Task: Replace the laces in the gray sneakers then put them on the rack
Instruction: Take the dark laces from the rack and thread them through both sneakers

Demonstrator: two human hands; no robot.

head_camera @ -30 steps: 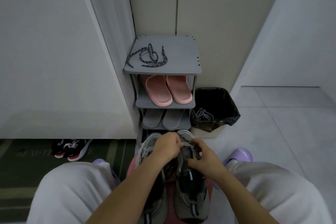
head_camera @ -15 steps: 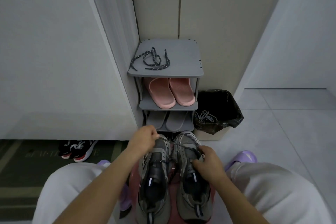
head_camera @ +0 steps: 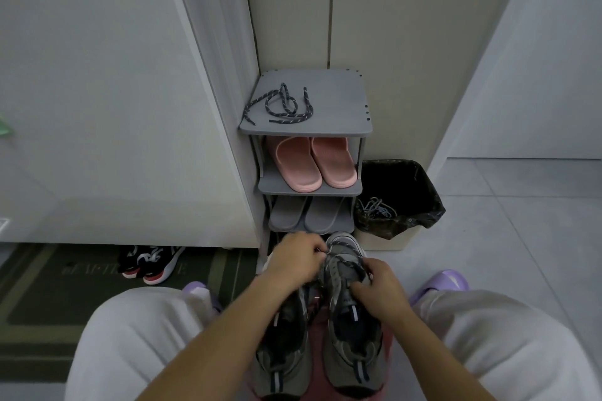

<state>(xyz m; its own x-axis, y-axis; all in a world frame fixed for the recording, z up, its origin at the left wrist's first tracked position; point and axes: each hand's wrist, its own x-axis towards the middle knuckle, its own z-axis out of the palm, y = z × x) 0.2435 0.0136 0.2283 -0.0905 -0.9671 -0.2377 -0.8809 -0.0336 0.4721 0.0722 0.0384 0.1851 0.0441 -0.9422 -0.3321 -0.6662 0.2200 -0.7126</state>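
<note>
**Lacing the right sneaker in front of the rack**

At far left a mat (head_camera: pixel 39 286) lies on the floor, with black shoes (head_camera: pixel 150 265) at its far edge. Right of these stands the rack (head_camera: pixel 335 98). A spare lace (head_camera: pixel 283 106) lies loose on its top shelf, with pink slippers (head_camera: pixel 312 163) one shelf down and gray slippers (head_camera: pixel 306 213) below those.

Near the rack's foot, the left hand (head_camera: pixel 298 259) is curled, its fingertips (head_camera: pixel 321 252) pinching the lace (head_camera: pixel 338 260) at the toe end of the right sneaker (head_camera: pixel 353 335). Both sneakers sit side by side between the person's knees, toes toward the rack and not yet on it. The forearm hides the front of the left sneaker (head_camera: pixel 283 335), so its lacing cannot be told.

The right hand (head_camera: pixel 379 286) is clamped on the right sneaker's outer side, beside the eyelets, steadying it. The two hands are close together but not touching.

At right, just beside the rack, a bin (head_camera: pixel 420 179) holds old laces (head_camera: pixel 374 207).

Handling, as judged:
- **Lace:** it is light and limp and will not push through an eyelet, so it is best pinched at its stiff tip and drawn through.
- **Sneakers:** they look light, with a soft upper that yields under grip. The firmer sole edge or heel is the better hold for lifting them to a shelf.
</note>
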